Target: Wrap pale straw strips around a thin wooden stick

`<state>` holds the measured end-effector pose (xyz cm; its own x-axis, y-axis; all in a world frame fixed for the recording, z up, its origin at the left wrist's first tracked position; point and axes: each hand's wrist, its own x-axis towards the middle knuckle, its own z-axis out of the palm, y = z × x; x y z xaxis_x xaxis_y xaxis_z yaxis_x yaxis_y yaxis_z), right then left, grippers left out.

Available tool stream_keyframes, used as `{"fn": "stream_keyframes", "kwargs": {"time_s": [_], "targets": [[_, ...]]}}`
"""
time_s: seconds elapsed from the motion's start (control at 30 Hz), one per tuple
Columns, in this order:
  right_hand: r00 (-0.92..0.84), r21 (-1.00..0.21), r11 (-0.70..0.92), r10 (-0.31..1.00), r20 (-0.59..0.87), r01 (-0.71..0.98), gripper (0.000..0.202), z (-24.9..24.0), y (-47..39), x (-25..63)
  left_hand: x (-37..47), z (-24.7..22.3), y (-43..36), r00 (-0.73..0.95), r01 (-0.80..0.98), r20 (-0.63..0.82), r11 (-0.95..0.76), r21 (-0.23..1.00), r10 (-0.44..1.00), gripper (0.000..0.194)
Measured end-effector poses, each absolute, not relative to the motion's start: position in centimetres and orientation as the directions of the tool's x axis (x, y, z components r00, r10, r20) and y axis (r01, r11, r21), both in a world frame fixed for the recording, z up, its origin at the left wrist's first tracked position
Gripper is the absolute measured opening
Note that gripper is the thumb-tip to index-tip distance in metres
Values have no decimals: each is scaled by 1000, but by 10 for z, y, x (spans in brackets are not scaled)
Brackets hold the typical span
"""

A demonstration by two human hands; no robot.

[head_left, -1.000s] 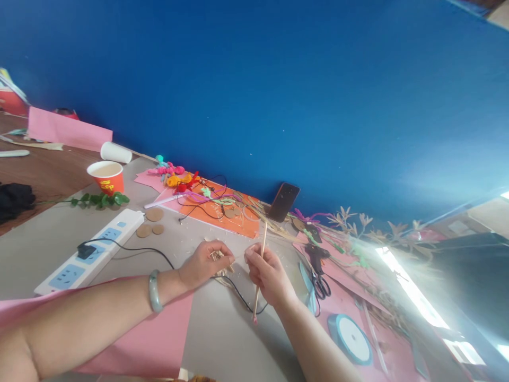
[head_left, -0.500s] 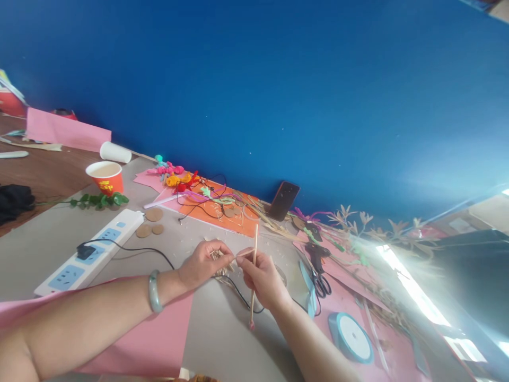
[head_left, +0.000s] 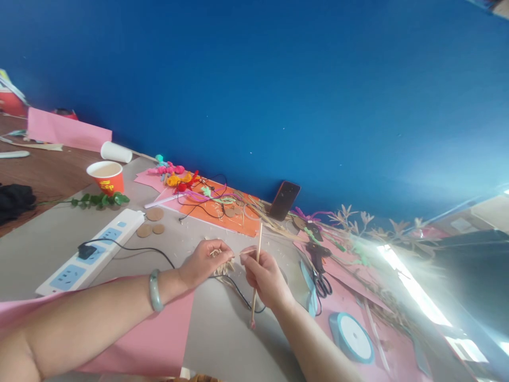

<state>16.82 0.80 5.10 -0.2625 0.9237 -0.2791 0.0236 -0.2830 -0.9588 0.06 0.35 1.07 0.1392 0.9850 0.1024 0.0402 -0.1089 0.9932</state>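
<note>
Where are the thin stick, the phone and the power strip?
Thin stick (head_left: 260, 240), head view: upper part of the shaft.
Phone (head_left: 284, 201), head view: middle of the dark screen.
Power strip (head_left: 95, 257), head view: on its top face.

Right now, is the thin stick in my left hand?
No, the thin stick is held in your right hand, and your left hand is apart from it.

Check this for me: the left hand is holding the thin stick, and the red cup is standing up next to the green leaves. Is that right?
Not quite: the right hand is holding the thin stick, not the left hand. The head view shows it. The red cup is standing up next to the green leaves.
</note>
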Motion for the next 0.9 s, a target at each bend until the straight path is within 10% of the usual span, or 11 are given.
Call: {"fn": "stream_keyframes", "kwargs": {"time_s": [0.5, 0.9], "targets": [[-330, -951, -291, 892, -310, 105, 26, 51, 0, 164, 1, 12, 3, 154, -57, 88, -80, 995, 984, 20], [-355, -937, 34, 930, -98, 347, 40, 51, -1, 163, 2, 7, 5, 214, -80, 66, -50, 996, 975, 20]]}}
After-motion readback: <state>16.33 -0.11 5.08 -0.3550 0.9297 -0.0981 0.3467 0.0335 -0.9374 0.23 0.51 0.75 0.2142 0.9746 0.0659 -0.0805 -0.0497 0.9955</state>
